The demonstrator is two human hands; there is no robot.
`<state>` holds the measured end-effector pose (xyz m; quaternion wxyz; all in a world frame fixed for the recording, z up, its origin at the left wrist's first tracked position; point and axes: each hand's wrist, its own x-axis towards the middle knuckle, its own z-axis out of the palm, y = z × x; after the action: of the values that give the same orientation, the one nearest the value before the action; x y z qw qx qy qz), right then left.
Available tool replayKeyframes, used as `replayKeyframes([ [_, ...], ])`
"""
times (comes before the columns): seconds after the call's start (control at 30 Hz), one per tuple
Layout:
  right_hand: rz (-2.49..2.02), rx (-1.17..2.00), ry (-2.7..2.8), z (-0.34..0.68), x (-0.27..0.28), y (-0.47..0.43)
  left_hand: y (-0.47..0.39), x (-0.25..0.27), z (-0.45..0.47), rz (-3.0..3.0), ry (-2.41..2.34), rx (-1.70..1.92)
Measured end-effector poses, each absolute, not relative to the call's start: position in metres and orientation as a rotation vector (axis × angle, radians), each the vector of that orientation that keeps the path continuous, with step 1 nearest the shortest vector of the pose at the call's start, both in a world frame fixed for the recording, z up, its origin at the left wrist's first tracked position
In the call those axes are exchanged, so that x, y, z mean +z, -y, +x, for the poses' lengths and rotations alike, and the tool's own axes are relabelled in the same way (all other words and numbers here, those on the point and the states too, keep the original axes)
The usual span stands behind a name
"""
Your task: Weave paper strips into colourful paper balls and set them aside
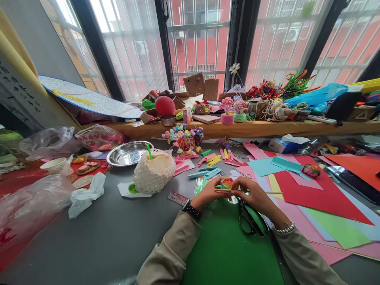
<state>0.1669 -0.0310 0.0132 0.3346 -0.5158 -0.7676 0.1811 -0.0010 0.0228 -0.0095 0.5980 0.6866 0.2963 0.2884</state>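
Over the green mat (231, 257), my left hand (207, 194) is closed around a small folded paper piece (227, 182) in red, yellow and green. My right hand (252, 194) has its fingers bent in a pinch on a thin wooden stick (274, 192). The stick lies level across both hands, its left end by my left fingers. Fingers hide part of the paper piece. Black-handled scissors (247, 225) rest on the mat just below my right hand. A patterned ruler (177, 198) lies beside my left wrist.
Coloured paper sheets (323, 190) spread to the right, with a crumpled paper ball (310, 170) on them. Folded paper strips (204, 173) lie beyond my hands. A foam-netted coconut (154, 171) with a green straw, a metal plate (111, 158) and plastic bags (38, 202) stand left.
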Motion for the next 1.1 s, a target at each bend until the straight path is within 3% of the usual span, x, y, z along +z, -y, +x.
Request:
replayKeyframes([
  [0.7,-1.225,-0.127,2.040,0.165,-0.003,0.029,-0.019,-0.009,0.003,1.299,-0.771,0.717],
  [0.97,-1.341,-0.196,2.062,0.166,-0.007,0.027,-0.020,-0.008,0.000,2.023,-0.956,1.135],
  [1.1,-1.343,-0.243,2.082,0.164,-0.007,0.027,-0.016,-0.006,0.001,2.241,-0.897,1.155],
])
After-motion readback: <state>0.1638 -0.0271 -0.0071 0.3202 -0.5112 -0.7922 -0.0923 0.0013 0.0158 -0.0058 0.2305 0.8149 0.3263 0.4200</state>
